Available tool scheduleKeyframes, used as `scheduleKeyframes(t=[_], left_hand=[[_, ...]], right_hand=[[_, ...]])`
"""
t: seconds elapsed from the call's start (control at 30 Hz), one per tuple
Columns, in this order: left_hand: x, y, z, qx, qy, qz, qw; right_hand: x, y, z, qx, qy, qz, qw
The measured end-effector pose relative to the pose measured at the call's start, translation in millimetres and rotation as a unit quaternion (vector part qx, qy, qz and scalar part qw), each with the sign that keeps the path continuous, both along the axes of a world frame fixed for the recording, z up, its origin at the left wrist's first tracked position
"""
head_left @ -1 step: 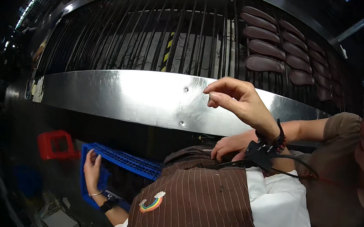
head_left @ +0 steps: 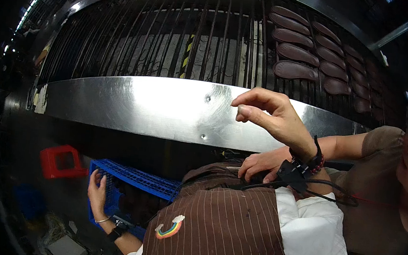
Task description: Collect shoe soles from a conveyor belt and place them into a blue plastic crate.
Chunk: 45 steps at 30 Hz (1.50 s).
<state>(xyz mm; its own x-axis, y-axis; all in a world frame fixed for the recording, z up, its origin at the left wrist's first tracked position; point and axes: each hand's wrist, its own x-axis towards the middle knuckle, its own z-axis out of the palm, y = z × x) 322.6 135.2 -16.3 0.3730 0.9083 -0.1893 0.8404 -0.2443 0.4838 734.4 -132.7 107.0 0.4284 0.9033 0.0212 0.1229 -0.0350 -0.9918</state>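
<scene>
My right hand [head_left: 278, 116] is raised over the front metal ledge [head_left: 156, 108], thumb and fingers curved with a gap between them and nothing in it. A black device [head_left: 292, 175] with cables is strapped at that wrist. My left hand [head_left: 97, 193], lower left, has its fingers apart at the side of a blue plastic crate [head_left: 135, 177]; it holds nothing I can see. Another person's hand [head_left: 262, 163] rests over my lap, below my right wrist. Dark brown shoe insoles [head_left: 295, 71] lie in rows on the rods at the right.
Beyond the ledge runs a rack of dark parallel rods [head_left: 123, 46], with a yellow-black striped strip [head_left: 187, 57] visible beneath. A red plastic stool [head_left: 46, 161] stands left of the crate. The other person's sleeve [head_left: 384, 142] is close on my right.
My left hand has shifted slightly left and down along the crate's side. My right hand sits a little further right. The insoles keep their arrangement.
</scene>
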Motion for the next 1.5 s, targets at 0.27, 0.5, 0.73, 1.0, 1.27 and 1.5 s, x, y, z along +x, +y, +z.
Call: scheduleKeyframes(t=[0.27, 0.5, 0.73, 1.0, 1.27, 1.5], left_hand=[[-21.0, 13.5, 55.8, -0.009, -0.100, 0.042, 0.994], [-16.0, 30.5, 104.9, 0.023, -0.187, -0.055, 0.981], [-29.1, 45.2, 135.5, 0.027, -0.183, -0.131, 0.974], [0.2, 54.9, 129.7, 0.031, -0.256, -0.149, 0.955], [47.9, 14.4, 59.0, -0.118, -0.260, -0.173, 0.943], [18.3, 12.9, 18.9, -0.132, -0.213, -0.097, 0.963]], right_hand=[[-39.2, -25.1, 31.0, 0.025, -0.049, -0.046, 0.997], [-56.9, -40.8, 34.2, -0.021, -0.100, -0.045, 0.994], [-73.9, -52.3, 45.9, -0.060, -0.124, -0.032, 0.990], [-87.8, -42.0, 40.2, -0.064, -0.201, -0.030, 0.977], [-82.0, -33.8, 18.6, -0.019, -0.235, -0.019, 0.972], [-69.4, -45.8, 5.3, -0.059, -0.296, -0.005, 0.953]])
